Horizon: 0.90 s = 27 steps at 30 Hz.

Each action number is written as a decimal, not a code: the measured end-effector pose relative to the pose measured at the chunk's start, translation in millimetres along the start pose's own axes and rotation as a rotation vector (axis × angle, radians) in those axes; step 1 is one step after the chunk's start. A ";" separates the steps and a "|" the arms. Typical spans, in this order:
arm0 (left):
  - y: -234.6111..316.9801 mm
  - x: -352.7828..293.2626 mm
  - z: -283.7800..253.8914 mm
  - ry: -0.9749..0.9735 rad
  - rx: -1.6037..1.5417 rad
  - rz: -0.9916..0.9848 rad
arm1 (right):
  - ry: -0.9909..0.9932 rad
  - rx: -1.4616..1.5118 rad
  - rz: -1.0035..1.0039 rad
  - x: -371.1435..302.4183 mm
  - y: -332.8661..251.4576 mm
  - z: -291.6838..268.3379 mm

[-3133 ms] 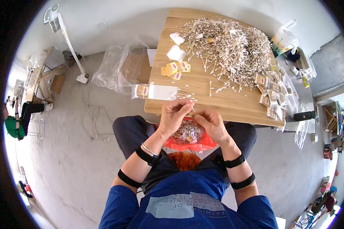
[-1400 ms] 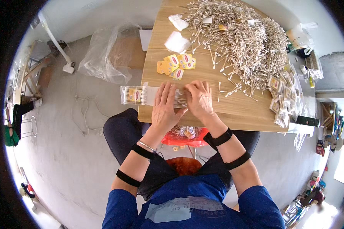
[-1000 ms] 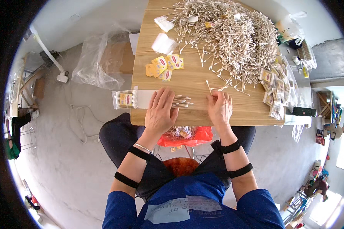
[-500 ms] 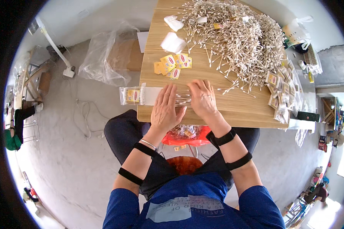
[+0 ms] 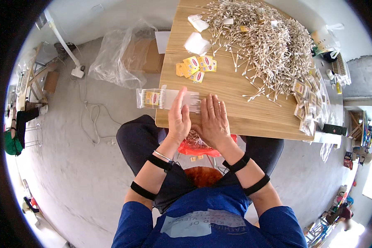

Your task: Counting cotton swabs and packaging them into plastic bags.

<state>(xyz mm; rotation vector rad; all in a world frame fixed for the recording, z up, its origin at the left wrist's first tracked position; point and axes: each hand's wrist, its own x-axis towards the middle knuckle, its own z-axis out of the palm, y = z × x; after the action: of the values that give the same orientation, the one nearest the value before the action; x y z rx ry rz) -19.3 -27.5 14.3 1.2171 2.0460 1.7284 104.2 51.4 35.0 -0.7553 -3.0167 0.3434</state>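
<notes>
My left hand (image 5: pixel 180 119) stands on its edge at the table's near side, fingers stretched and thumb raised, across a clear plastic sleeve (image 5: pixel 172 98). Just to its right, my right hand (image 5: pixel 215 121) lies with fingers straight and side by side on the tabletop. Between the fingers of both hands shows the sleeve's right end, with pale cotton swabs (image 5: pixel 195 99) that seem to be under the film. At the sleeve's left end is a filled packet of cotton swabs (image 5: pixel 153 99) with a yellow card, jutting past the table edge.
A large heap of loose cotton swabs (image 5: pixel 268 49) covers the far right of the wooden table (image 5: pixel 244 118). Yellow cards (image 5: pixel 196 66) and clear sleeves (image 5: pixel 197 44) lie at the left. Filled packets (image 5: pixel 308 99) pile up at the right edge. A red bag (image 5: pixel 190 148) hangs below.
My right hand has uncurled and now lies flat. My left hand has turned onto its edge and come nearer to me. The view has shifted slightly.
</notes>
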 end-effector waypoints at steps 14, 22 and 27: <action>-2.4 -4.0 8.2 0.075 -0.090 -0.113 | 0.010 -0.119 0.001 10.2 7.0 4.1; -7.2 19.2 7.9 0.083 -0.166 -0.074 | 0.136 0.126 0.024 27.0 25.8 -4.1; -3.6 19.8 13.7 0.024 -0.159 -0.076 | 0.327 0.348 0.037 30.5 32.3 9.6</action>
<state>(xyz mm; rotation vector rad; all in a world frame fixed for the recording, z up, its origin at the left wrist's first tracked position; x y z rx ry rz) -25.1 -3.8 13.8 1.0627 1.8993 1.8383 91.6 91.4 17.5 -0.7510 -2.5477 0.6529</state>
